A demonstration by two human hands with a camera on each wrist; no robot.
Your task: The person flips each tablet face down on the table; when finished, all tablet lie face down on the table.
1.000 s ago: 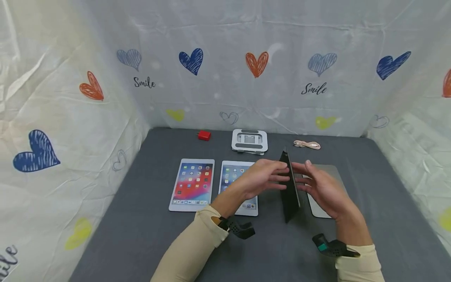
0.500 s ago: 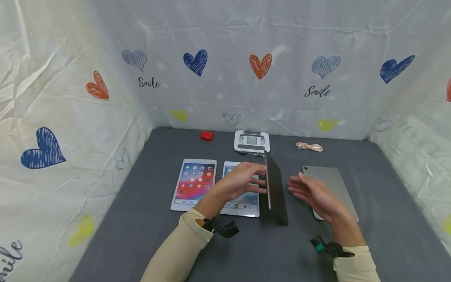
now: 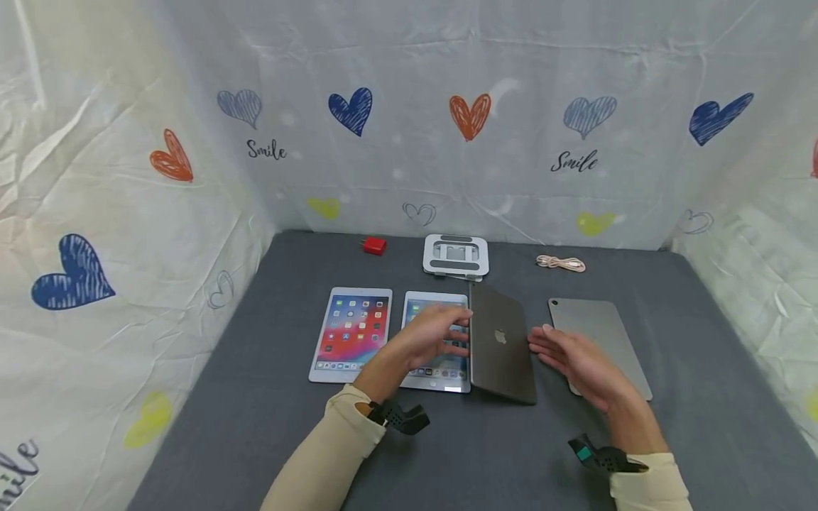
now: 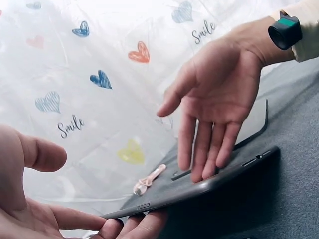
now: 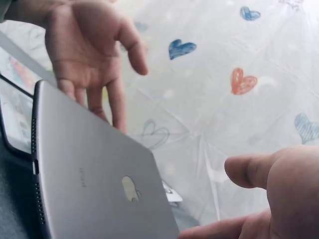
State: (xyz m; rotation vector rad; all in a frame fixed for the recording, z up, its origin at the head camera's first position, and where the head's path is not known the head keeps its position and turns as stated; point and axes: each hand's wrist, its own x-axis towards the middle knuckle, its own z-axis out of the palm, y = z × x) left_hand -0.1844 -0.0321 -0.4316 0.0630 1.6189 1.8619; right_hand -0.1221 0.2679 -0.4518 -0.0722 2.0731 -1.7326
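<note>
A dark grey tablet (image 3: 501, 344) with an apple logo leans to the right, its back showing and its left edge raised. My left hand (image 3: 424, 337) has its fingers at the raised edge; in the left wrist view those fingers (image 4: 149, 224) lie beneath it, the thumb well apart. Beside the lower right edge is my right hand (image 3: 578, 362), fingers straight and close to the tablet, thumb apart. Whether its fingertips touch is hard to tell. Under my left hand lies a white tablet (image 3: 441, 383) with a lit screen, partly hidden.
Another white tablet (image 3: 351, 333), screen lit, lies farther left. A silver-grey tablet (image 3: 603, 333) lies face down at right, partly behind my right hand. Along the back are a red charger plug (image 3: 373, 245), a folded metal stand (image 3: 456, 257) and a coiled cable (image 3: 560, 263).
The dark grey tablet stood nearly upright between both hands. It has shifted left and tipped over to the right, so its back shows. My left hand moved left with it.
</note>
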